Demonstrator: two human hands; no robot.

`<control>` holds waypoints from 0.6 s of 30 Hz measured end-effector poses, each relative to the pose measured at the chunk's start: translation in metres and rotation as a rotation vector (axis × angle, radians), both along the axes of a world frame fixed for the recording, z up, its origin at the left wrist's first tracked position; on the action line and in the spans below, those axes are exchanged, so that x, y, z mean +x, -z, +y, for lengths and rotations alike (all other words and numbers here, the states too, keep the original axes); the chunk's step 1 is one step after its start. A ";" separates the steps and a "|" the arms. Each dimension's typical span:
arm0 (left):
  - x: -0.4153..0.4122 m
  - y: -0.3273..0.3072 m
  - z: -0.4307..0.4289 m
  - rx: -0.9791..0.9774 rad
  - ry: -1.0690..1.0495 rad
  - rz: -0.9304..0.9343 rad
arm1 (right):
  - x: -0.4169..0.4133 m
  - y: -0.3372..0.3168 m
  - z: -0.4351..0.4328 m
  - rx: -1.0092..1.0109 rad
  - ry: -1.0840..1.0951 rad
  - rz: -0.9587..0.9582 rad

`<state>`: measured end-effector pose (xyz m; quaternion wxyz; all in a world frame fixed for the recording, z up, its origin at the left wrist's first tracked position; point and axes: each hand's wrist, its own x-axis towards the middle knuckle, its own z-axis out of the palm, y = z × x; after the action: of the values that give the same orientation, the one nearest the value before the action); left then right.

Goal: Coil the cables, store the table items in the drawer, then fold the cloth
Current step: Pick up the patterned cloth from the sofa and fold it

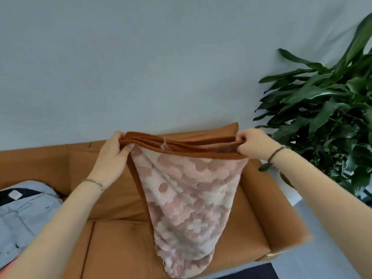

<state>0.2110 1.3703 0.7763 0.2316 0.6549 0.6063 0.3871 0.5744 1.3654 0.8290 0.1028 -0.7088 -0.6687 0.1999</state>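
1. Head view: the left hand (112, 152) and right hand (253, 144) each pinch bunched layers at the top edge of the cloth (187, 198), which hangs in the air above the sofa (120, 238).
2. With several layers in each grip, an inner one could slip free and the fold would drop open.
3. The slack middle sags to a point; laid down so, it would likely crease crooked.

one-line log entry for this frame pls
step: fold | cloth: layered, hanging in air over sofa | left hand: grips top edge | right hand: grips top edge
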 end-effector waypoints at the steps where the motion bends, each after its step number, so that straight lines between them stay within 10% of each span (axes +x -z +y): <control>1: -0.003 -0.012 0.002 0.026 0.009 -0.020 | 0.007 -0.021 -0.001 0.066 0.022 -0.020; 6: 0.007 -0.088 0.006 0.353 0.017 -0.294 | 0.013 -0.108 -0.007 0.688 0.146 0.213; 10: 0.020 -0.102 0.018 0.205 0.136 -0.053 | 0.007 -0.108 -0.003 0.137 0.085 -0.014; 15: 0.018 -0.122 0.019 0.457 0.062 -0.157 | 0.013 -0.151 -0.010 0.690 0.140 0.101; 18: 0.023 -0.123 0.018 0.336 0.214 0.169 | 0.004 -0.147 -0.004 0.381 0.066 -0.007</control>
<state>0.2339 1.3884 0.8993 0.1071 0.7751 0.4776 0.3996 0.5785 1.3618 0.9759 0.2393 -0.6985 -0.6713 0.0640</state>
